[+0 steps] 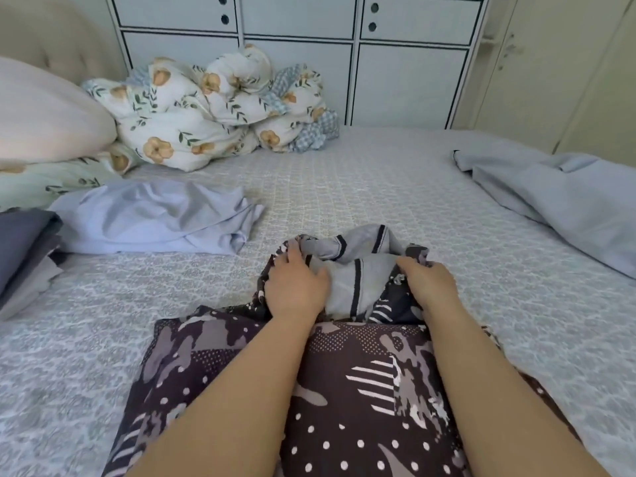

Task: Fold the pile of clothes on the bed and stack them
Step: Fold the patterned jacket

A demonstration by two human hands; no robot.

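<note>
Both hands worked at the far end of the patterned garment (344, 390), which lay spread on the bed (378, 187) straight in front of the person, its dark camouflage-and-dot print running from the near edge of view up to a bunched end where the grey inside (358, 270) showed. The left hand (296, 287) lay on that bunched cloth with fingers fairly straight, pressing rather than pinching. The right hand (430, 280) had its fingers curled into the fabric at the other corner — it appeared to grip a fold.

The risk lay in that uneven hold. With 1 hand gripping and 1 only pressing, a pull toward the body could drag the garment askew, and the fold would land crooked. The crumpled grey part might also get trapped inside, leaving a lump that would make a stack lean.

2 pale blue pieces were not yet folded: 1 (155, 218) to the left, 1 (568, 201) well apart at the right. Folded dark cloth (24, 249) sat at the left edge — likely the stack. A floral duvet (213, 108) was heaped near the pillow (44, 111).
</note>
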